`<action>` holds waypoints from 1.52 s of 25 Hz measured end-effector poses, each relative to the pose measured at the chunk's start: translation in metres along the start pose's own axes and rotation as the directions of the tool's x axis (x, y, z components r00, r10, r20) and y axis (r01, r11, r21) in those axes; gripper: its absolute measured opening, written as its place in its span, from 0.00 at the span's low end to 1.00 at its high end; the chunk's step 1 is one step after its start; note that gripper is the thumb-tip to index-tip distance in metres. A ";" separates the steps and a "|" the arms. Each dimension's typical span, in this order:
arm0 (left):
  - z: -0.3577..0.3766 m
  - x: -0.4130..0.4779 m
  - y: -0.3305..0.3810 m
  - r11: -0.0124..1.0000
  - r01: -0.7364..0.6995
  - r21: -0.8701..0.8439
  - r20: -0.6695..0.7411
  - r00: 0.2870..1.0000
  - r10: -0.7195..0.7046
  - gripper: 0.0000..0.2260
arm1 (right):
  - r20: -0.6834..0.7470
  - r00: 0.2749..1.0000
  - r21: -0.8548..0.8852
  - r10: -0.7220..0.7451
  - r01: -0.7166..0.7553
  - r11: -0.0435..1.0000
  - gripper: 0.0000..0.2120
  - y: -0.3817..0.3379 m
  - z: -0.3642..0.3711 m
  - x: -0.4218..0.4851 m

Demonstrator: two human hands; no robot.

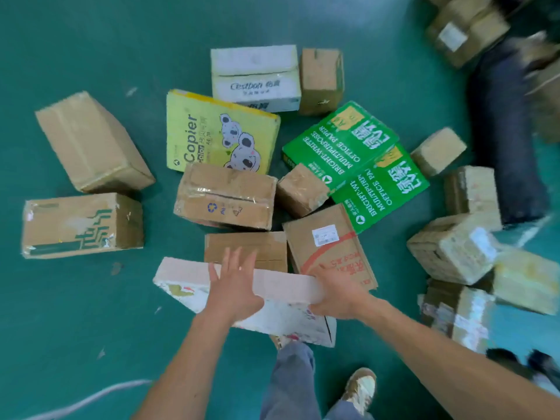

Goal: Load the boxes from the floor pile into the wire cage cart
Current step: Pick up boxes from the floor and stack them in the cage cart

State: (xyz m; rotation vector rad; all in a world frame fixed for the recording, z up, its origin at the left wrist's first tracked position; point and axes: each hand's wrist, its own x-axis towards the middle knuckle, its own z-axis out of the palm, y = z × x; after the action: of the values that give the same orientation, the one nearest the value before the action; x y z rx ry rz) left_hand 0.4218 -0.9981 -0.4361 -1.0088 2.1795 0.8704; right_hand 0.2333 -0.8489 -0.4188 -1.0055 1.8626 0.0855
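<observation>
Green floor (91, 40), boxes scattered across it; the wire cage cart is not in view. Nearest me lies a flat white box (181, 286). My left hand (233, 289) rests on its top face, fingers spread straight. My right hand (339, 295) grips its right end. Risk: with only one side gripped, the box may pivot and slip on lifting.

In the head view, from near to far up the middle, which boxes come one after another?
Flat white box → taped brown box with recycling mark → yellow Copier box → white Cestbon box.
</observation>
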 end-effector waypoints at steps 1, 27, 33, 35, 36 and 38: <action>-0.004 -0.003 0.025 0.996 -0.054 0.068 0.070 0.996 0.049 0.47 | -0.012 1.000 0.009 0.009 -0.008 1.000 0.26 0.010 -0.012 -0.022; 0.205 -0.424 0.535 0.297 -0.923 0.243 0.352 0.369 0.860 0.31 | -0.530 0.270 0.800 0.804 -0.155 0.579 0.52 0.218 0.194 -0.720; 0.243 -0.520 0.589 0.273 -0.961 0.053 0.484 0.263 0.834 0.35 | -0.410 0.205 0.840 0.889 -0.295 0.456 0.39 0.225 0.295 -0.841; 0.254 -0.543 0.605 0.241 -0.970 0.034 0.557 0.219 0.801 0.35 | -0.385 0.126 0.870 0.914 -0.281 0.405 0.38 0.226 0.324 -0.862; 0.259 -0.555 0.615 0.216 -0.976 -0.006 0.579 0.173 0.797 0.37 | -0.375 0.102 0.878 0.921 -0.279 0.389 0.38 0.228 0.333 -0.869; 0.271 -0.578 0.634 0.140 -0.985 -0.105 0.613 0.047 0.788 0.40 | -0.358 0.085 0.880 0.930 -0.302 0.366 0.37 0.232 0.344 -0.877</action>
State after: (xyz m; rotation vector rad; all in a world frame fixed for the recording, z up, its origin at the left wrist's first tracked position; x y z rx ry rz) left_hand 0.2875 -0.2290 0.0108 1.0467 2.1032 0.9948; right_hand 0.4825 -0.0126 0.0056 0.6632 2.8796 -0.5978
